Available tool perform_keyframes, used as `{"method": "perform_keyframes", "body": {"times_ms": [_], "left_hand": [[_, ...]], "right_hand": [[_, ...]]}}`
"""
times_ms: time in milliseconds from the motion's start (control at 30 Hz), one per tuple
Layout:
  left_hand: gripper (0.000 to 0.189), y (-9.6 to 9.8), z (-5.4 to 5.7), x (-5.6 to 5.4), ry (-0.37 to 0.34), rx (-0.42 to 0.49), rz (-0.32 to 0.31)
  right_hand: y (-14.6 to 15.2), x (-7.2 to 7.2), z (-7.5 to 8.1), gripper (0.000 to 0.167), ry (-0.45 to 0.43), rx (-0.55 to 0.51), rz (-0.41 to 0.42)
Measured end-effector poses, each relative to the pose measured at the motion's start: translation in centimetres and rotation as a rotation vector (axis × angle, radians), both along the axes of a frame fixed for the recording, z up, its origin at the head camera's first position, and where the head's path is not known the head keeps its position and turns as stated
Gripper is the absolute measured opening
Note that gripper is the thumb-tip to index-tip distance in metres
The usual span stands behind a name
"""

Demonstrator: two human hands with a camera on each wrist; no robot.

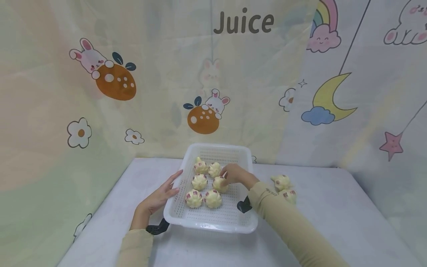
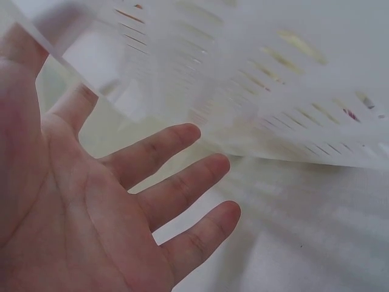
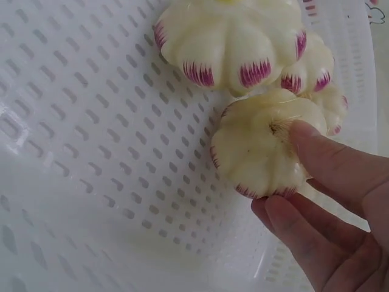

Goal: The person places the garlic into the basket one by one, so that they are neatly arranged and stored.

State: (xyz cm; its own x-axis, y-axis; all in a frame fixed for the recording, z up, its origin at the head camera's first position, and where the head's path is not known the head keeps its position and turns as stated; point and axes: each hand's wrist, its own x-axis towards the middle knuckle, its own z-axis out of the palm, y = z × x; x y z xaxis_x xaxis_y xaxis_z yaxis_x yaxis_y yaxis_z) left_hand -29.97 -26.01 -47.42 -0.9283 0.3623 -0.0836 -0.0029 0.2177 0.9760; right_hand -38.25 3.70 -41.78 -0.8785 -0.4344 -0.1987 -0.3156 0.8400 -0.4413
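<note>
A white perforated plastic basket (image 1: 233, 213) stands on the table with several garlic bulbs inside, cream-coloured with purple streaks. My right hand (image 1: 235, 173) reaches into it and pinches one garlic bulb (image 3: 264, 143) between thumb and fingers. Beside that bulb lies another garlic bulb (image 3: 234, 45). At the basket's left side is my left hand (image 1: 159, 197). Its spread fingers (image 2: 182, 185) look straight, and the hand touches the basket's rim (image 2: 79, 85).
Two more garlic bulbs, one behind (image 1: 281, 182) and one nearer (image 1: 289, 195), lie on the white table (image 1: 333, 215) right of the basket. A printed curtain (image 1: 160, 74) hangs behind the table. Dark straps (image 1: 158, 227) are around the wrists.
</note>
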Motion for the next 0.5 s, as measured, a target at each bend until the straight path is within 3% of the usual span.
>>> {"method": "perform_keyframes", "body": {"times_ms": [500], "left_hand": [[0.066, -0.07, -0.04, 0.00, 0.001, 0.008, -0.017]], "right_hand": [[-0.49, 0.10, -0.16, 0.037, -0.003, -0.030, -0.012]]}}
